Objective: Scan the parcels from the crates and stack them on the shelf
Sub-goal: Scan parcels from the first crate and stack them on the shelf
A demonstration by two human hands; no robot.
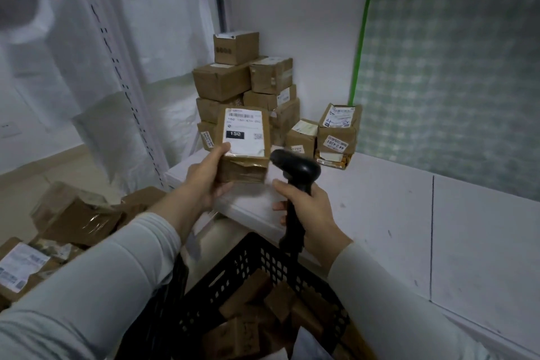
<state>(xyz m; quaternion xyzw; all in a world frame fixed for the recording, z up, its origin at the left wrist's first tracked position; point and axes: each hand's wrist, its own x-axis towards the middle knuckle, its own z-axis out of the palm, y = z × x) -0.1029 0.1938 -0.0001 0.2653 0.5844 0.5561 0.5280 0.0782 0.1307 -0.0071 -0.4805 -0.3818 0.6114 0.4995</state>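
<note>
My left hand (209,178) grips a small brown cardboard parcel (244,145) by its left side and underside, its white shipping label marked "150" facing up. My right hand (309,210) holds a black handheld barcode scanner (295,172) by its handle, the scanner head just right of the parcel's lower right corner. Both are held above the front edge of the white shelf (380,213). A pile of several brown parcels (245,82) is stacked at the shelf's back corner.
A black plastic crate (263,260) with several parcels sits below my hands. More loose parcels (76,219) lie in a heap at lower left. Two labelled boxes (336,131) stand right of the stack. A white perforated shelf upright (117,73) rises at left.
</note>
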